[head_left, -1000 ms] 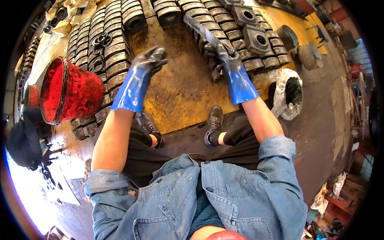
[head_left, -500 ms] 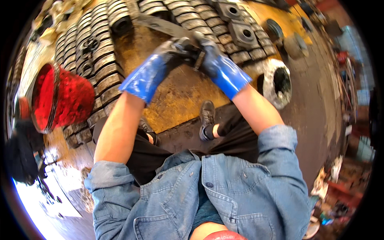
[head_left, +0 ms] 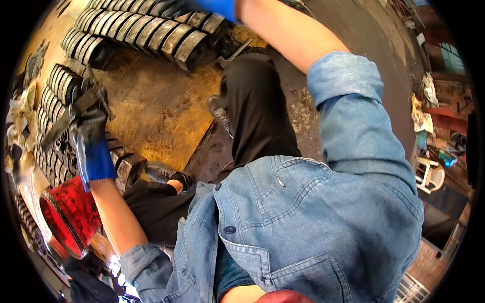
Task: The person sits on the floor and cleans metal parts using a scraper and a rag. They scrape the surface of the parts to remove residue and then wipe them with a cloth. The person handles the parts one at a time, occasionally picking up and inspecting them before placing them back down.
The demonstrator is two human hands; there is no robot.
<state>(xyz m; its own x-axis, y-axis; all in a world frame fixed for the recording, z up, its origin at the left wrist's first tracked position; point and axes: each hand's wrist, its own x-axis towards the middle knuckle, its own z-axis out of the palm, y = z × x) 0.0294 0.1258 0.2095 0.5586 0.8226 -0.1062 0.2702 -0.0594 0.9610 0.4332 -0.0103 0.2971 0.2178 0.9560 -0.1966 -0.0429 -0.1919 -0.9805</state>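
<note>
My left hand (head_left: 90, 118), in a blue glove with a blackened palm and fingers, is at the left, closed round a dark flat metal bar (head_left: 58, 129). The bar slants down to the left past the glove, beside stacked rows of curved metal pieces (head_left: 50, 111). At the top edge my right hand (head_left: 177, 7) reaches out over a long row of thick, worn metal pieces (head_left: 146, 31). Its blackened fingers are smeared by motion and partly cut off, so whether they grip anything does not show.
A red bucket (head_left: 83, 204) lies tilted at the lower left, near my left forearm. Close to my knee is a metal rod (head_left: 240, 49) on a dark part. The yellow, oil-stained floor plate (head_left: 151, 116) ends at a dark floor. A white plastic chair (head_left: 429, 174) stands far right.
My hands, together at the top middle before, are now far apart. The left has moved left with the flat bar; the right has gone up to the far row. The whole view has turned.
</note>
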